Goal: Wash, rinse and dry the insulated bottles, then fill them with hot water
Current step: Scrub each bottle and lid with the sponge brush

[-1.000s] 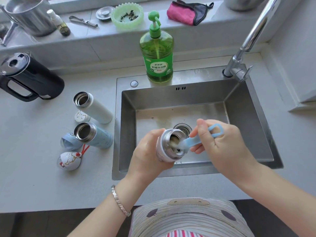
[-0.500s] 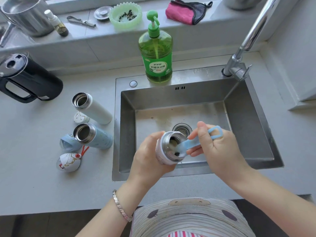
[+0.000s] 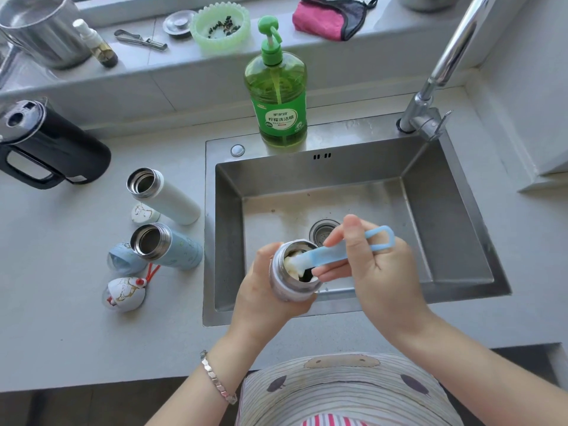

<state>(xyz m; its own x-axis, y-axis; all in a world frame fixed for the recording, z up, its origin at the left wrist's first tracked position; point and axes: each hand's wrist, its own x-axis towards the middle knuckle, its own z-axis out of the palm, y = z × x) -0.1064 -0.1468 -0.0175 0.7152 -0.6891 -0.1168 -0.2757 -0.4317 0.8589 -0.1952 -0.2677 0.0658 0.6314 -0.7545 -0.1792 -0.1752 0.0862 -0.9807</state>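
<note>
Fingers (image 3: pixel 353 238) pinch a pale-blue plastic brush (image 3: pixel 338 252) scrubbing the gripped steel bottle (image 3: pixel 292 278) over the steel sink (image 3: pixel 461 241); rinsing, drying, filling remain.

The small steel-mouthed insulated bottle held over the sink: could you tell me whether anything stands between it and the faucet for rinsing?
Nothing visible does. The small steel-mouthed insulated bottle, gripped by the left hand, hangs over the open steel sink, and the chrome faucet rises at the far right. Only the pale blue brush in the right hand occupies its mouth.

Brush (image 3: pixel 325 256) in held bottle (image 3: pixel 290 278)
</note>
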